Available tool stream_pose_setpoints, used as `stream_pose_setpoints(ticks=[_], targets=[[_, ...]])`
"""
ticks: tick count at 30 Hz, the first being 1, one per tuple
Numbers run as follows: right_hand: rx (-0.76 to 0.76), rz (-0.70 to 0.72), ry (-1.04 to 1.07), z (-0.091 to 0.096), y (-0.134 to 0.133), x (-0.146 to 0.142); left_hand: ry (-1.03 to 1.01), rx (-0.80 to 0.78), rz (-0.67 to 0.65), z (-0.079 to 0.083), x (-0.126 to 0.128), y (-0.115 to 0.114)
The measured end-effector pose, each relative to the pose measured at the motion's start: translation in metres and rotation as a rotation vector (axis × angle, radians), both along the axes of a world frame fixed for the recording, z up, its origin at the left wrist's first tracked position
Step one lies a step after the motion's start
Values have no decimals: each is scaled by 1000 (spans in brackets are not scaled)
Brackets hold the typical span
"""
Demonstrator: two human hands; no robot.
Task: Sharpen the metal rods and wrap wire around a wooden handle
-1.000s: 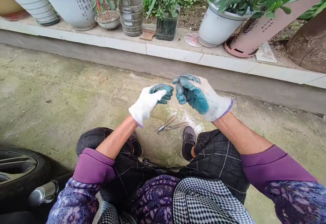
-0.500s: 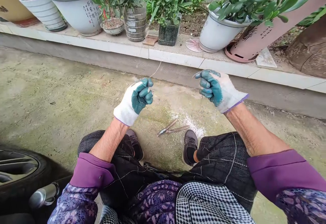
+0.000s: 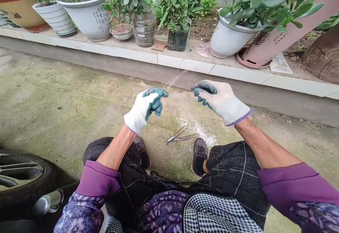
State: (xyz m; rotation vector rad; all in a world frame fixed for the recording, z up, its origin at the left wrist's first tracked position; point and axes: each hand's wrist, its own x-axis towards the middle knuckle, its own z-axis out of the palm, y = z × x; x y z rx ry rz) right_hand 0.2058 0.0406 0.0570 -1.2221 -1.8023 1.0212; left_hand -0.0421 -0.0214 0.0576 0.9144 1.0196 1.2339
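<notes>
Both my hands wear white gloves with teal palms. My left hand [image 3: 145,108] is closed in a pinch on a thin wire [image 3: 172,78] that sticks up and to the right from its fingertips. My right hand [image 3: 219,100] is held a short way to the right at the same height, its fingers curled closed; whether it grips the wire's other end is unclear. On the concrete ground below, between my shoes, lie pliers [image 3: 181,136].
A raised tiled ledge [image 3: 182,60] runs across the back with several potted plants [image 3: 90,16]. A car tyre [image 3: 21,176] and a metal pipe [image 3: 49,202] sit at the lower left. White powder [image 3: 200,129] marks the ground by the pliers.
My hands first drew apart from touching, then came closer together again. The wire now points up from my left fingertips. The view has tilted slightly downward.
</notes>
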Motion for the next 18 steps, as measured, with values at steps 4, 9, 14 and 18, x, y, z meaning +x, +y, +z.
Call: stream_pose_setpoints(ticks=[4,9,14,18], targets=[[228,154,-62,13,-22,-25,150,6,2,0,9,-1],[305,281,-298,5,-16,-40,340,37,-160,4,16,-8],[131,225,-168,4,-10,-33,394,-7,-121,4,12,-8],[-104,109,97,9,-15,-26,347,18,-92,4,8,-9]])
